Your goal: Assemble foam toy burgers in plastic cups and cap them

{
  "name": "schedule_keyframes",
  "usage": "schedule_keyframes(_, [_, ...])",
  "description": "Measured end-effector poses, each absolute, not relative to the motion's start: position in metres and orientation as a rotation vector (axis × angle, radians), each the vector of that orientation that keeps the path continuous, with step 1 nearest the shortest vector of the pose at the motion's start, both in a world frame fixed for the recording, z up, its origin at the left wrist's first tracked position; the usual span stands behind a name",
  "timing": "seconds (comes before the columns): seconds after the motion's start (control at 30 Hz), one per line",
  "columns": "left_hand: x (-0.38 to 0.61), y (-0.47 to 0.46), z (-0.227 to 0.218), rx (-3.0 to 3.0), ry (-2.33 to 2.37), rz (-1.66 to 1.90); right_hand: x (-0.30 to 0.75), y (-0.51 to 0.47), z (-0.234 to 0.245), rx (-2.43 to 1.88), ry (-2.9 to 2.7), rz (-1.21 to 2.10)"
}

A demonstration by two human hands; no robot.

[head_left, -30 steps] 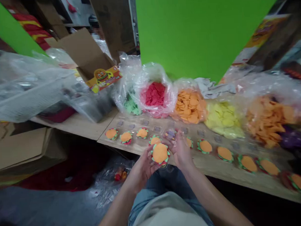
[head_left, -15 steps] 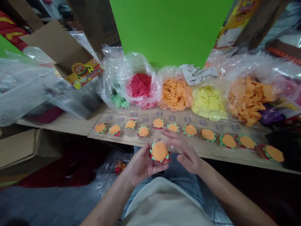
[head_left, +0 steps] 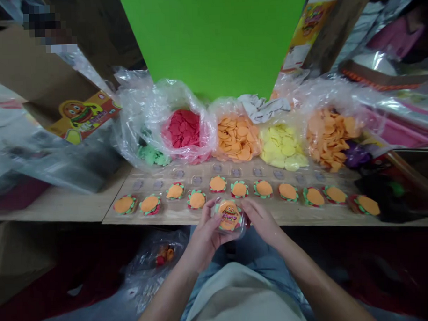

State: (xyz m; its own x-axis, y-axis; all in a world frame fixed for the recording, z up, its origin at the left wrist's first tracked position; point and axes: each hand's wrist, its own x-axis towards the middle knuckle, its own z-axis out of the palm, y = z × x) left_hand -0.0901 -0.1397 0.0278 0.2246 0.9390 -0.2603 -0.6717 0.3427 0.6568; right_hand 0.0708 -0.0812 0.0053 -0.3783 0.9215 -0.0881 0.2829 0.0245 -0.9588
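left hand [head_left: 202, 240] and right hand [head_left: 263, 219] together, clamped on a clear round blister of a burger-shaped sweet [head_left: 230, 216], just above the near edge of a wooden board [head_left: 173, 214] with rows of burger-shaped sweets [head_left: 264, 188]; behind, plastic bags of loose discs [head_left: 236, 141].

Dim indoor shot, soft flat light, wide-lens bend at the edges.
No hard shadows on the wooden board [head_left: 163, 217]; glare streaks across the plastic bags [head_left: 135, 107], small highlight on the clear burger pack [head_left: 230, 215]. Green panel [head_left: 213, 39] reads brightest, evenly lit. Deep shadow under the board, lower corners murky. Objects near the frame edges stretched and slanted, detail soft there. Blocky pixelated patch [head_left: 48, 26] top left. Light source not visible.
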Motion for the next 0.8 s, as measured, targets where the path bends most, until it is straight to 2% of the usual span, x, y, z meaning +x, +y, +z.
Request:
schedule_keyframes(0.13, [-0.092, -0.128, 0.028, 0.608, 0.81, 1.164, 0.073, -0.079, 0.007, -1.186, -1.6, 1.386])
schedule_keyframes(0.3, [-0.089, -0.122, 0.025, 0.646, 0.831, 1.122, 0.077, -0.085, 0.008, -1.255, -1.589, 1.044])
schedule_keyframes(0.53, [-0.073, -0.112, 0.021, 0.531, 0.771, 1.277, 0.075, -0.087, 0.009, -1.289, -1.375, 0.922])
schedule_keyframes(0.63, [-0.077, -0.111, 0.015, 0.527, 0.818, 1.258, 0.087, -0.096, 0.007, -1.298, -1.464, 1.051])
schedule_keyframes(0.8, [-0.091, -0.122, -0.005, 0.529, 0.882, 0.851, 0.118, -0.111, -0.005, -1.34, -1.67, 1.459])
